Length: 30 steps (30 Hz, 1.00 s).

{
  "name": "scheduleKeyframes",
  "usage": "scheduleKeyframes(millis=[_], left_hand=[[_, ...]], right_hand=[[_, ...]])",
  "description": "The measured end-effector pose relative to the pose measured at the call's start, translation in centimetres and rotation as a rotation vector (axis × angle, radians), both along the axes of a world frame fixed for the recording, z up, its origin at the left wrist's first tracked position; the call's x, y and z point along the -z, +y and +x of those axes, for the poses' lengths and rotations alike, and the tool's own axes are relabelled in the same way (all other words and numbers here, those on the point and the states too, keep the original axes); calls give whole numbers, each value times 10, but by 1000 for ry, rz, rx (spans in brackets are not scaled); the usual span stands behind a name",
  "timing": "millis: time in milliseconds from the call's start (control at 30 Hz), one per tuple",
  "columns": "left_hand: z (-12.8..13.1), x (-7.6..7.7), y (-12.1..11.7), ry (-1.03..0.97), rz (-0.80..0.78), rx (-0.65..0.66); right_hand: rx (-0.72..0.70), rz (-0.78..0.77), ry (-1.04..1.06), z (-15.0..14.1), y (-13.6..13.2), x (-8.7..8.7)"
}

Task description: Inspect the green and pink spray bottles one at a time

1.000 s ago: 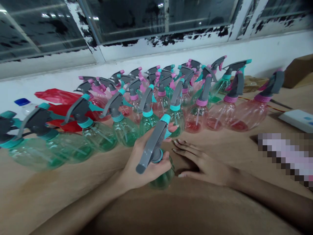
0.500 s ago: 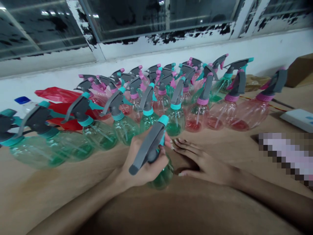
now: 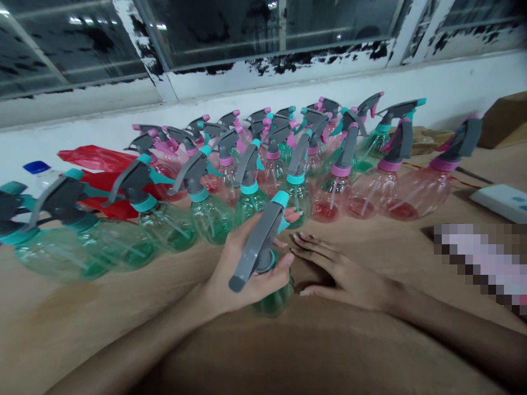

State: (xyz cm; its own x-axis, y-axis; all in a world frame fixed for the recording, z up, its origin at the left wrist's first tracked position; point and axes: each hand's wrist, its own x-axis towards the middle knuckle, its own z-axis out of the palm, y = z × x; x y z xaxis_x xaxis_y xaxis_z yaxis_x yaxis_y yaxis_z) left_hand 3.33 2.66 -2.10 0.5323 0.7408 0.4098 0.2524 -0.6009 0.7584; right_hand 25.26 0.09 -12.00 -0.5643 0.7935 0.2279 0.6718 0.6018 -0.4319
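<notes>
My left hand (image 3: 236,269) is wrapped round the neck of a green spray bottle (image 3: 272,299) with a grey and teal trigger head (image 3: 258,241), which stands on the brown table (image 3: 102,312). Its fingers curl over the trigger. My right hand (image 3: 333,269) lies flat on the table just right of the bottle, fingers stretched out and together, fingertips close to the bottle's neck. It holds nothing.
Several green (image 3: 209,216) and pink (image 3: 382,192) spray bottles stand in rows behind, up to the white wall. A red plastic bag (image 3: 94,162) and a blue-capped bottle (image 3: 39,171) lie far left. A white device (image 3: 500,200) and a cardboard box (image 3: 504,118) sit at right.
The trigger head in my left hand tipped left and down half a second ago, then came back up to the right. My right hand has stayed in place.
</notes>
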Motion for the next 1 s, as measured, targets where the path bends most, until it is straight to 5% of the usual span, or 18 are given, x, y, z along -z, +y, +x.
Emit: scheduleKeyframes(millis=[1000], left_hand=[[-1,-7,-1,70,20,-57]], right_hand=[[15,-22,18,-1,0,-1]])
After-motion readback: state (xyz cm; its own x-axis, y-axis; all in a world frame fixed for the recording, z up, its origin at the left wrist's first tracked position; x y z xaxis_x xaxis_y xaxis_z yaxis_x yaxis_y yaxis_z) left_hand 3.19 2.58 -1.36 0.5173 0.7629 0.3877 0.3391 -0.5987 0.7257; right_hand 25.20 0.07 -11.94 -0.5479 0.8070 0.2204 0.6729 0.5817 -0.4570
